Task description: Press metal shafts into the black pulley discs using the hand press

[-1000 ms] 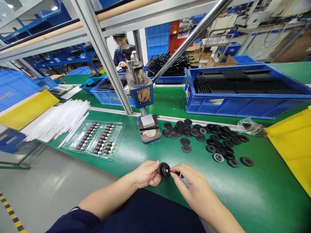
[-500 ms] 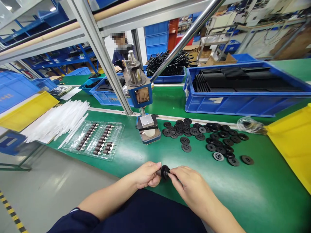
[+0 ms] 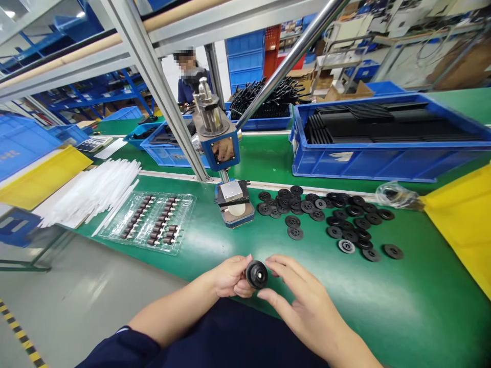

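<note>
In front of my body, my left hand grips a black round wheel-like part, its disc face turned toward me with a small pale tip at the centre. The fingers hide whatever lies behind the disc. Just right of it, my right hand is empty, thumb and fingers spread apart around the disc's edge; whether they touch it I cannot tell. Many loose black discs lie on the green table beyond. A clear plastic tray to the left holds several brown cylindrical parts with pale shafts.
A bench press stands beyond my hands, its long metal lever slanting up right. White strips are piled at left. Blue bins with black parts line the back, and a yellow bin stands at right. A person is across the bench.
My right hand has let go of the part's centre and opened. My left hand has turned the disc so that its face points toward me.
</note>
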Demonstrator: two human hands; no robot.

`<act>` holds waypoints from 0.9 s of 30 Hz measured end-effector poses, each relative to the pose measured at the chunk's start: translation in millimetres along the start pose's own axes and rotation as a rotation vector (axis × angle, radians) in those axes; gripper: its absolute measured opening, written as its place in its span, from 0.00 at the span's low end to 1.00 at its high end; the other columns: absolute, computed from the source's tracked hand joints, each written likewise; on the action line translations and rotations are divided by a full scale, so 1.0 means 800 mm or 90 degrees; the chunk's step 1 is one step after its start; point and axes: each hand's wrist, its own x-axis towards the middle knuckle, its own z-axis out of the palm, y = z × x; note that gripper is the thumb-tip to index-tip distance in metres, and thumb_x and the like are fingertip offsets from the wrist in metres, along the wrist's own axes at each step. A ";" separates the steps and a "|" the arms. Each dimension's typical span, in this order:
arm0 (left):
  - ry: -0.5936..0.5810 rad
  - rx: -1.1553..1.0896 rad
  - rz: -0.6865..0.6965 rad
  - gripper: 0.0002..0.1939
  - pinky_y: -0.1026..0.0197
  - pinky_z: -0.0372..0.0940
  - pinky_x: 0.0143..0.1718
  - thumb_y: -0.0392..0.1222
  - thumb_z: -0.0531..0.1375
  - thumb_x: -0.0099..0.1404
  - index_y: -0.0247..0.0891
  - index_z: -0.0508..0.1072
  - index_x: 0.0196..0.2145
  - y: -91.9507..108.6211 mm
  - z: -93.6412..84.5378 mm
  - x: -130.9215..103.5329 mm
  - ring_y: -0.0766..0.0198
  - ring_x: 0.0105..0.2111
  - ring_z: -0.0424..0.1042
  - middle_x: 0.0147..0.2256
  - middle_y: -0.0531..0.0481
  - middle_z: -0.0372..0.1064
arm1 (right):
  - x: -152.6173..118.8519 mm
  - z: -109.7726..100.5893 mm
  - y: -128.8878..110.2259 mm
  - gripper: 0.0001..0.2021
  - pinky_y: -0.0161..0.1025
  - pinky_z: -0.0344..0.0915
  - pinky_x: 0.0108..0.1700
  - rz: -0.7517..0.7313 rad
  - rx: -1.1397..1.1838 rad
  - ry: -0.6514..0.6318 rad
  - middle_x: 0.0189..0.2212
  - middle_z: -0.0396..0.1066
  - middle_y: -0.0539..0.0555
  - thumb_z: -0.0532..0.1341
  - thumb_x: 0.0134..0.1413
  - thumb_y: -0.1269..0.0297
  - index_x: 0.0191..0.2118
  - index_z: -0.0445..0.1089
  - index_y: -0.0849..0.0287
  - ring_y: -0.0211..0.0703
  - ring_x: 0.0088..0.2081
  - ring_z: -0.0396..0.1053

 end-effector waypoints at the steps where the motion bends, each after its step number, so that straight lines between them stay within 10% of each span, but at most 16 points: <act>1: -0.007 0.003 0.004 0.29 0.69 0.42 0.13 0.66 0.56 0.61 0.35 0.64 0.23 0.000 0.000 0.000 0.74 0.10 0.46 0.10 0.61 0.48 | 0.000 0.003 0.000 0.21 0.41 0.70 0.52 0.004 -0.005 -0.014 0.51 0.66 0.59 0.64 0.57 0.58 0.55 0.63 0.57 0.46 0.51 0.67; 27: 0.116 0.043 -0.005 0.29 0.69 0.45 0.13 0.67 0.56 0.60 0.36 0.62 0.22 -0.012 0.010 0.012 0.74 0.10 0.48 0.10 0.60 0.49 | -0.006 0.026 0.001 0.25 0.46 0.67 0.52 -0.017 0.050 0.010 0.50 0.67 0.59 0.64 0.57 0.65 0.59 0.59 0.57 0.46 0.51 0.65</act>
